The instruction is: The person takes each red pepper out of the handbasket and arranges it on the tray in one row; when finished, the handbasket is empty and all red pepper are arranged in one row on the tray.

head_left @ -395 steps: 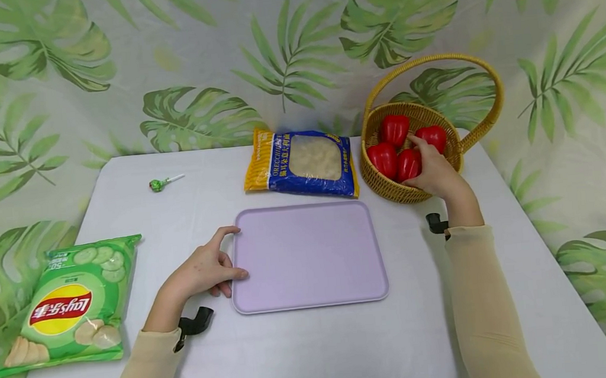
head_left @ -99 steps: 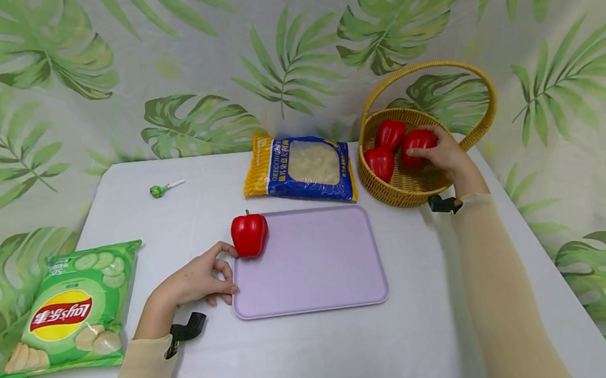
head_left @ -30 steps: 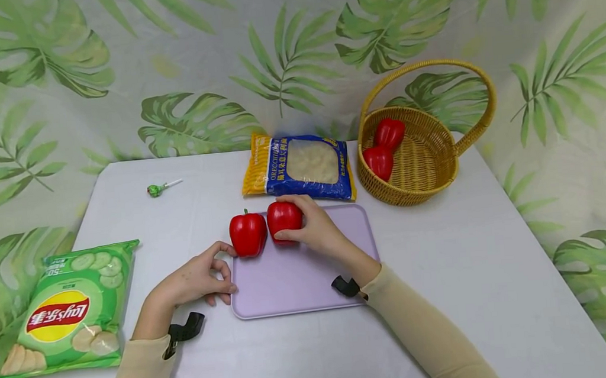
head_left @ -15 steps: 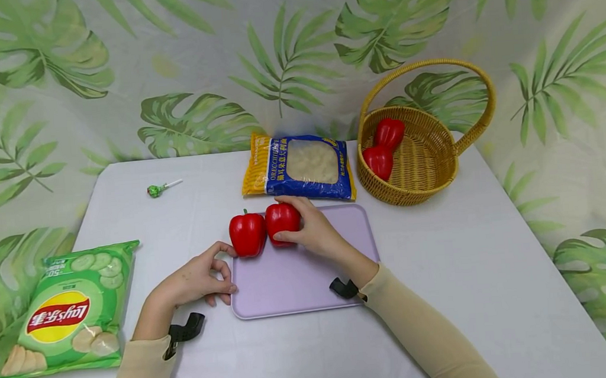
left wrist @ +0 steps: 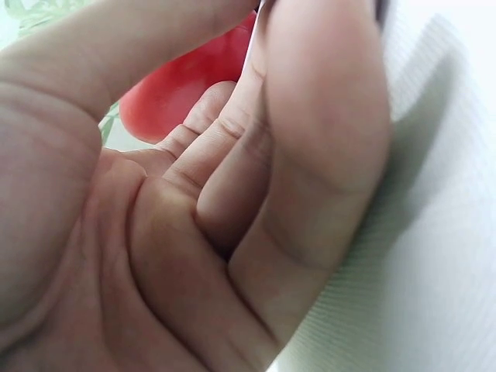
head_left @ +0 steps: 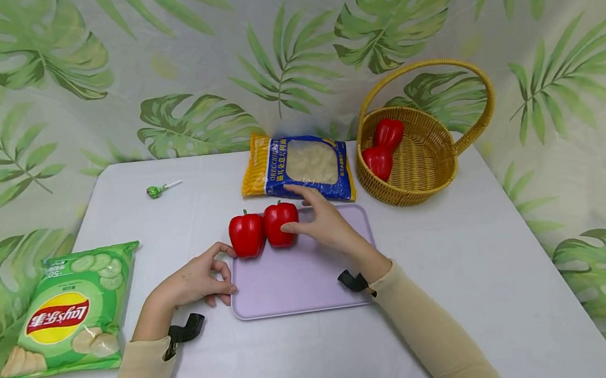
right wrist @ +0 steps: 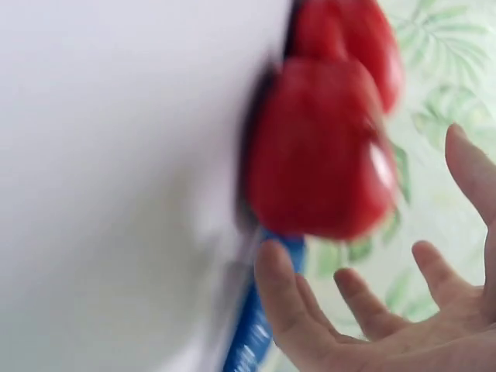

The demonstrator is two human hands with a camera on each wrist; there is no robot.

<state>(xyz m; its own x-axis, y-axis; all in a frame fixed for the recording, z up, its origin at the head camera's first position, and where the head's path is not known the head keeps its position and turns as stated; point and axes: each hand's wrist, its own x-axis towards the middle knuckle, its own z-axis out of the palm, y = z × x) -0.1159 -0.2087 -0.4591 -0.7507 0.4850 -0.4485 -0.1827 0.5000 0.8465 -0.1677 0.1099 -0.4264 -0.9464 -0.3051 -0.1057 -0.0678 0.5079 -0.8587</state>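
Glossy, rounded red pepper carried by smooth lavender tray, lobed twin close alongside! Pepper seen just beside right grip, fingers spread wide; tray rim held by left grip, fingers bent. Beyond: crinkled pasta bag; woven basket, two more peppers inside.

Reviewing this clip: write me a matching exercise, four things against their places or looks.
Things
1. tray
2. basket
3. left hand
4. lollipop

Places or looks
A. At the tray's left edge
B. Green head, white stick
C. Pale purple, with two red peppers on it
D. Woven, just right of the pasta

Pairs: 1-C, 2-D, 3-A, 4-B
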